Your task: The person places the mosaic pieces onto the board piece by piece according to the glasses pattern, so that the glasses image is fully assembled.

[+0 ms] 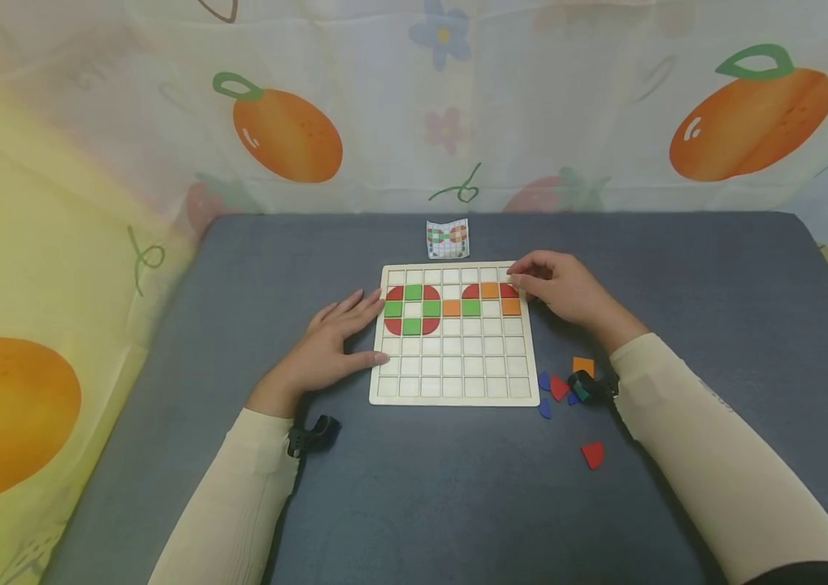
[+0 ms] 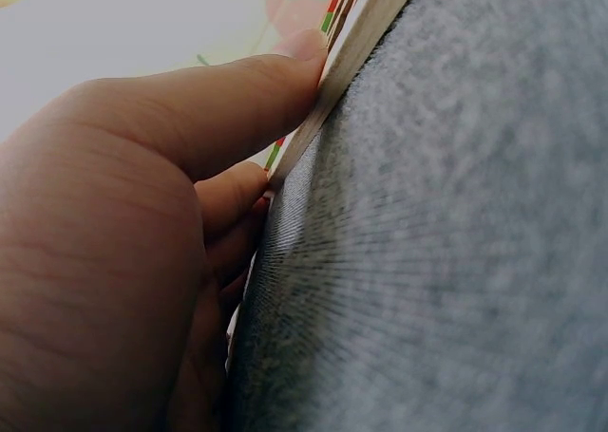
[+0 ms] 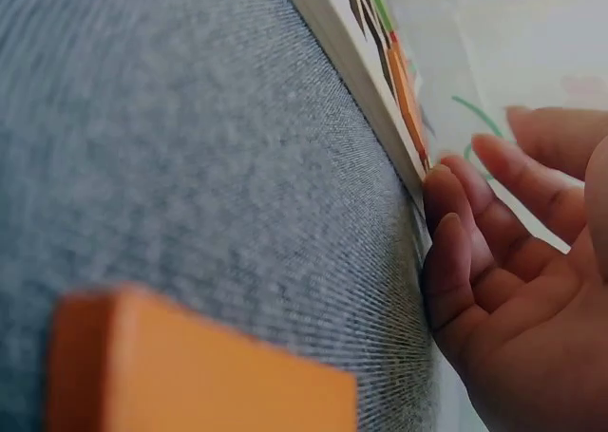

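Observation:
A pale wooden grid board point(image 1: 472, 367) lies flat on the table. Its left side carries green squares point(image 1: 412, 327) ringed by red quarter-round pieces point(image 1: 393, 327); on the right sit orange squares point(image 1: 511, 307), a green square point(image 1: 470, 307) and red pieces point(image 1: 470, 291). My left hand point(image 1: 333, 341) rests at the board's left edge, fingers extended, thumb on the rim. At the upper right corner, my right hand point(image 1: 567, 288) has its fingertips by a red piece point(image 1: 507, 290), partly covering it. In the right wrist view those fingers are loosely bent, with nothing visible between them.
Behind the board lies a small printed card point(image 1: 447, 238) with a coloured pattern. Loose pieces lie beside the right forearm: an orange square point(image 1: 583, 366), red pieces point(image 1: 592, 455) and small blue ones point(image 1: 545, 409). A patterned curtain point(image 1: 384, 106) hangs past the table's far edge.

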`<action>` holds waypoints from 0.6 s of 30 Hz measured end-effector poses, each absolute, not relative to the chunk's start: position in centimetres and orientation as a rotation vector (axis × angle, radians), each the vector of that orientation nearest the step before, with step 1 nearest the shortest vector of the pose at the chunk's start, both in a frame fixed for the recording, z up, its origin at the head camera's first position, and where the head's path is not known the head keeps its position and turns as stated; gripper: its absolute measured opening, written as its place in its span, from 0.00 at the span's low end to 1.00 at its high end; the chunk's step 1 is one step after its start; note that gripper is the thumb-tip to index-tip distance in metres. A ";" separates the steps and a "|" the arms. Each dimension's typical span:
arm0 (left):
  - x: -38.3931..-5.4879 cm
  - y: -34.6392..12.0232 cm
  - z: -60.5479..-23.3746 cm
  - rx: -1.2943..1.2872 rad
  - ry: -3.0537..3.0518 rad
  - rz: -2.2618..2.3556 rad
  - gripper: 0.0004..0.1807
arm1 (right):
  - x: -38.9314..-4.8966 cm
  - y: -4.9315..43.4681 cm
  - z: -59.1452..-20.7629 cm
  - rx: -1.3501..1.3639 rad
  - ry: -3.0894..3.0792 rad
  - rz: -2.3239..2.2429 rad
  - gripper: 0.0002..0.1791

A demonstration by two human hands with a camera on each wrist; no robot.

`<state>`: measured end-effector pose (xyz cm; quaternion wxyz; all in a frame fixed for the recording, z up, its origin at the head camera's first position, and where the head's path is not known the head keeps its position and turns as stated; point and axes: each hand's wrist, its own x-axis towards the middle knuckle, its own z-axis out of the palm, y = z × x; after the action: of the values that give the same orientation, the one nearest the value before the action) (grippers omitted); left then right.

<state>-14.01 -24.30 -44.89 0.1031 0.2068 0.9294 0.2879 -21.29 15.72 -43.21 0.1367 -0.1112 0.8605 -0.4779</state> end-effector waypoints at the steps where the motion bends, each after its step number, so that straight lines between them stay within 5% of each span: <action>1: -14.0 -24.3 -44.9 0.610 2.743 0.848 0.52 | -21.2 15.8 -43.2 -0.331 2.482 -1.396 0.19; 18: -14.1 -24.3 -45.2 0.612 2.747 0.851 0.52 | -18.5 17.9 -41.2 -0.419 2.382 -1.531 0.25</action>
<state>-14.07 -24.35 -45.18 0.1006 0.2073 0.9295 0.2881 -18.54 17.87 -41.18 0.1391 -0.1450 0.8241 -0.5296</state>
